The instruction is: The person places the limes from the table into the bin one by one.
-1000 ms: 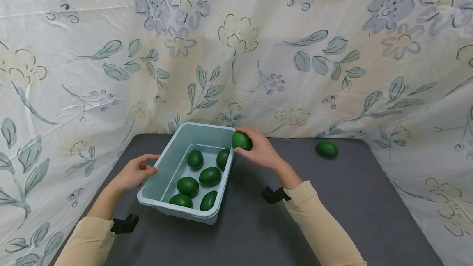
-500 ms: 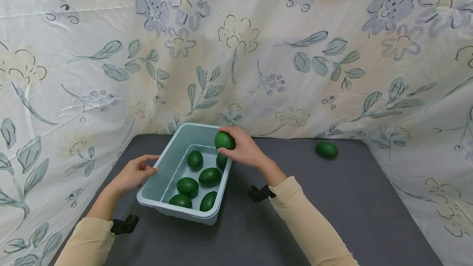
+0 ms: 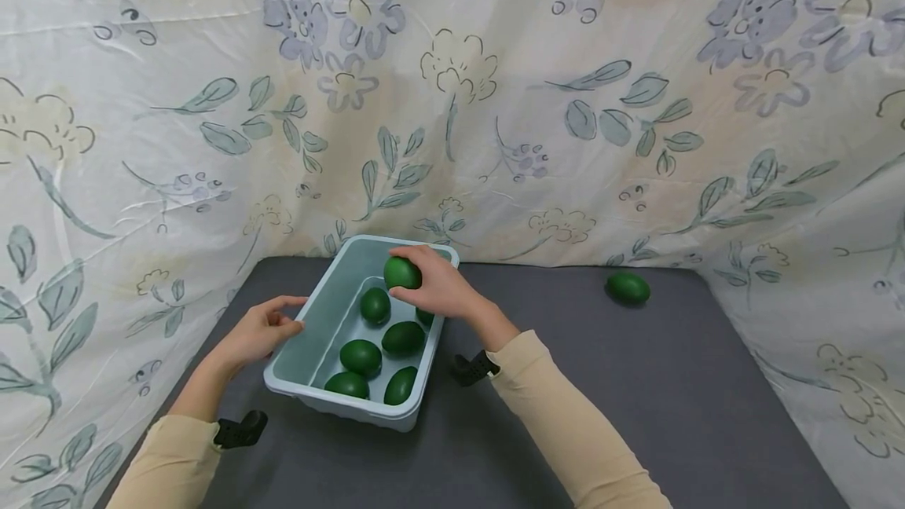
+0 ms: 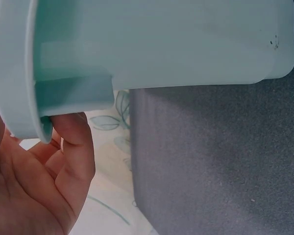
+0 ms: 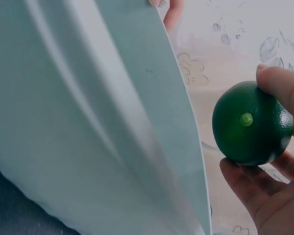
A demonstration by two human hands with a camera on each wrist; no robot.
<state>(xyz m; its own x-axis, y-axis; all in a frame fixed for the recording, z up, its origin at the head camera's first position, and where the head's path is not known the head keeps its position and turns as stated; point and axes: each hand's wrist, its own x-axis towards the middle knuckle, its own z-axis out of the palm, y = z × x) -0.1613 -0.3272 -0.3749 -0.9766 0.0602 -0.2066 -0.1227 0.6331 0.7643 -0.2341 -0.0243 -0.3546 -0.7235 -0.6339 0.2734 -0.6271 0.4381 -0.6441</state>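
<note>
My left hand (image 3: 258, 332) holds the left rim of a pale blue-green plastic bin (image 3: 368, 413). In the left wrist view, a finger hooks under the bin's lip (image 4: 14, 73). Several dark green avocados (image 3: 360, 357) lie on the bin's floor. Above its far part, my right hand (image 3: 438, 285) grips another avocado (image 3: 401, 273) between thumb and fingers. The right wrist view shows that avocado (image 5: 250, 127) stem end on, beyond the bin's wall (image 5: 112, 107). My right hand partly hides one avocado (image 3: 424, 316) by the right wall.
One more avocado (image 3: 628, 287) lies on the dark grey tabletop (image 3: 601, 383), toward the back right. A floral cloth (image 3: 509, 61) hangs behind the table and along both sides. Black straps (image 3: 240, 429) sit on both wrists.
My right hand has carried its avocado leftward from the bin's right rim to over the bin's inside. The left hand and the bin stay in place.
</note>
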